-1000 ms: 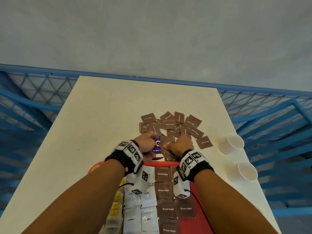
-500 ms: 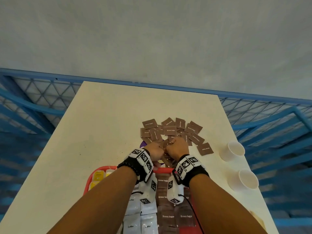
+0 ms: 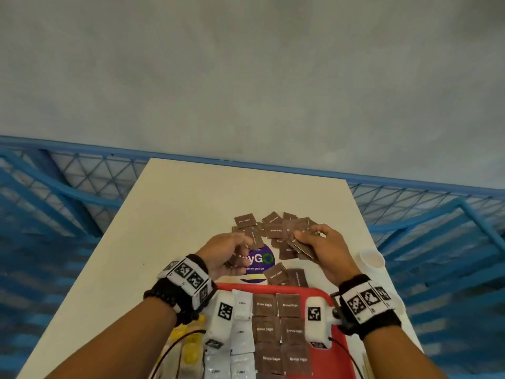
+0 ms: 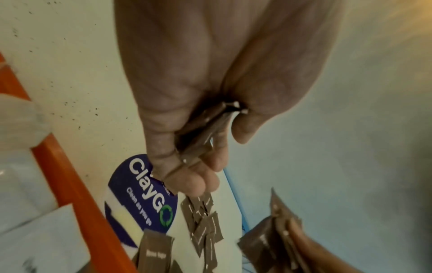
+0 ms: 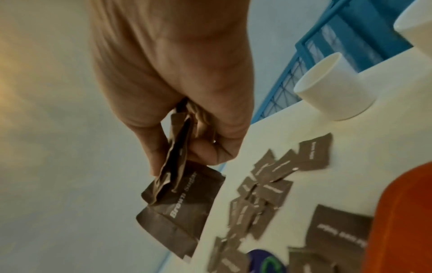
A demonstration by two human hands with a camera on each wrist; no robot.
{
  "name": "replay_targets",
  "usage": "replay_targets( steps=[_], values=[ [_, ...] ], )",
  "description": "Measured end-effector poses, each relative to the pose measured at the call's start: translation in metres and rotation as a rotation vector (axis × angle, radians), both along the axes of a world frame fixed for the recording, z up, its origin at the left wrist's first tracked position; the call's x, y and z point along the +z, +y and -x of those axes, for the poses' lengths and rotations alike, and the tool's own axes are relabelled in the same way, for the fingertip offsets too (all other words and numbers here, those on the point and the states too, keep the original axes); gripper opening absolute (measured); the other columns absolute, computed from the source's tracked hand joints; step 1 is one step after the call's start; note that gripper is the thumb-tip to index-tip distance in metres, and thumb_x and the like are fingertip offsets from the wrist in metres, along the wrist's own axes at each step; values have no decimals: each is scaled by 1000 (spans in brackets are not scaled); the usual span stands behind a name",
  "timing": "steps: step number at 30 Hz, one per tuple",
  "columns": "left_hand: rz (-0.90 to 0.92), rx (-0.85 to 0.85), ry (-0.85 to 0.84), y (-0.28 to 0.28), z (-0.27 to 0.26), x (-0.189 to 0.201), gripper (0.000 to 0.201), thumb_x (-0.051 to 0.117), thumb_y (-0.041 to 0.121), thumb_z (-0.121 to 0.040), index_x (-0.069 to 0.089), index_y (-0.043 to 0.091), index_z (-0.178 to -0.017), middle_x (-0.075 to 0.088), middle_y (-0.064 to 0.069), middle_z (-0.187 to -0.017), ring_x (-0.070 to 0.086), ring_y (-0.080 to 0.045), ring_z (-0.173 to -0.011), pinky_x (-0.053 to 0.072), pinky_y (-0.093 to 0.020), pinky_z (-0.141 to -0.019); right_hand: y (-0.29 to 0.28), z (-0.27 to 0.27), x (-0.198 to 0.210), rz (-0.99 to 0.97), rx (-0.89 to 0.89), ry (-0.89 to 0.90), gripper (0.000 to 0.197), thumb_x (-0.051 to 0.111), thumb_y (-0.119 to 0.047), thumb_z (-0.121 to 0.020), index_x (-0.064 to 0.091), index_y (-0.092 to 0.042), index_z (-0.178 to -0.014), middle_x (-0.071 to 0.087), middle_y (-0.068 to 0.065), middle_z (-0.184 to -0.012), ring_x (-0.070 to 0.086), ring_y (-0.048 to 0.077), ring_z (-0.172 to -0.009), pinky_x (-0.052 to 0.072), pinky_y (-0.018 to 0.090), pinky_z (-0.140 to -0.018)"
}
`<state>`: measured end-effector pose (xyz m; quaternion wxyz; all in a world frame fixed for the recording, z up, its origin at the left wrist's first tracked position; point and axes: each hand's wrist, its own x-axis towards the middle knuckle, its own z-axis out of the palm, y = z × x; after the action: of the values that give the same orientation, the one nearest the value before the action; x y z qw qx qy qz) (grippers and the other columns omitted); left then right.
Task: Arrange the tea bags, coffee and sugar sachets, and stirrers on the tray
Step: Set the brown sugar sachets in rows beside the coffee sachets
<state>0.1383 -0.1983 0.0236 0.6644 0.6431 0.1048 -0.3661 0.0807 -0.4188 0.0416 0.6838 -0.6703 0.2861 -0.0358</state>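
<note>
Beyond the red tray (image 3: 340,335), both hands hover over the table. My left hand (image 3: 240,253) grips a few brown sugar sachets (image 4: 205,133) between thumb and curled fingers. My right hand (image 3: 303,240) pinches a thicker stack of brown sugar sachets (image 5: 182,184), fanned out below the fingers. More loose brown sachets (image 3: 273,228) lie scattered just past both hands. On the tray lie rows of brown sugar sachets (image 3: 276,329), white coffee sachets (image 3: 241,337) and yellow tea bags (image 3: 188,348).
A round purple sticker (image 3: 259,263) marks the table between my hands. Two brown sachets (image 3: 277,273) lie against the tray's far rim. White paper cups (image 3: 371,259) stand to the right, near the table edge. A blue railing (image 3: 82,187) surrounds the table.
My hands were pressed together over the sachets by the tray's far rim. They have lifted and moved apart, each holding brown sachets, uncovering the purple sticker.
</note>
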Motion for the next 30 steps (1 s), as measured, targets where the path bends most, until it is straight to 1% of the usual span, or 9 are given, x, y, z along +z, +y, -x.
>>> replay_targets(
  steps=[5, 10, 12, 14, 17, 19, 22, 26, 30],
  values=[
    [332, -135, 124, 5, 62, 22, 46, 55, 52, -94, 74, 12, -105, 71, -18, -104, 70, -31, -94, 62, -43, -75, 43, 55, 31, -233, 121, -42, 26, 77, -8, -82, 63, -8, -104, 75, 19, -101, 73, 36, -91, 56, 37, -69],
    [206, -271, -182, 23, 133, 24, 34, 72, 27, -88, 64, -1, -106, 67, -8, -82, 67, -20, -74, 59, -34, -65, 79, 111, 15, -400, 103, -27, 25, 70, -2, -86, 69, 2, -111, 73, 24, -103, 71, 38, -93, 57, 48, -87],
    [167, -251, -198, 35, 154, 20, 18, 71, 20, -90, 62, 6, -82, 66, -4, -73, 67, -21, -68, 58, -33, -59, 86, 129, 11, -457, 36, -38, 26, 68, -1, -88, 67, 7, -112, 73, 24, -101, 71, 33, -85, 60, 41, -74],
    [261, -173, -86, 48, 171, 17, 27, 67, 11, -92, 57, 14, -67, 69, -11, -81, 72, -33, -81, 60, -39, -62, 86, 145, 13, -459, 7, -66, 29, 67, -5, -88, 65, 9, -113, 72, 21, -96, 69, 25, -75, 57, 31, -57],
    [402, -24, 107, 67, 189, 7, 27, 59, 3, -94, 60, 9, -68, 70, -22, -101, 67, -44, -105, 62, -48, -69, 85, 174, 18, -443, 172, -77, 29, 72, -9, -84, 68, 2, -110, 71, 21, -101, 68, 24, -79, 55, 31, -63],
    [475, -35, 208, 72, 202, 1, 4, 60, 4, -88, 58, 1, -89, 64, -28, -112, 59, -45, -112, 60, -56, -75, 96, 196, 21, -315, 441, -54, 26, 78, -9, -81, 69, -1, -104, 72, 21, -102, 68, 26, -82, 55, 32, -68],
    [582, -116, 316, 74, 224, -10, 46, 50, 28, -98, 57, -5, -130, 57, -30, -134, 63, -42, -107, 44, -67, -97, 120, 215, 21, 101, 680, -16, 30, 84, -9, -75, 69, -9, -100, 76, 9, -98, 72, 23, -88, 58, 35, -80],
    [774, -187, 502, 86, 244, -13, 81, 38, 74, -90, 61, 10, -134, 57, -23, -136, 64, -42, -107, 40, -67, -97, 136, 225, 19, 368, 775, -29, 33, 87, -15, -70, 66, -17, -95, 75, 2, -92, 71, 15, -86, 57, 32, -79],
    [686, -134, 403, 91, 255, -7, 60, 51, 55, -93, 70, 3, -117, 71, -21, -98, 73, -35, -80, 59, -56, -79, 150, 228, 7, 631, 829, -90, 36, 81, -36, -75, 59, -28, -102, 63, -7, -99, 60, 8, -87, 53, 34, -78]
  ],
)
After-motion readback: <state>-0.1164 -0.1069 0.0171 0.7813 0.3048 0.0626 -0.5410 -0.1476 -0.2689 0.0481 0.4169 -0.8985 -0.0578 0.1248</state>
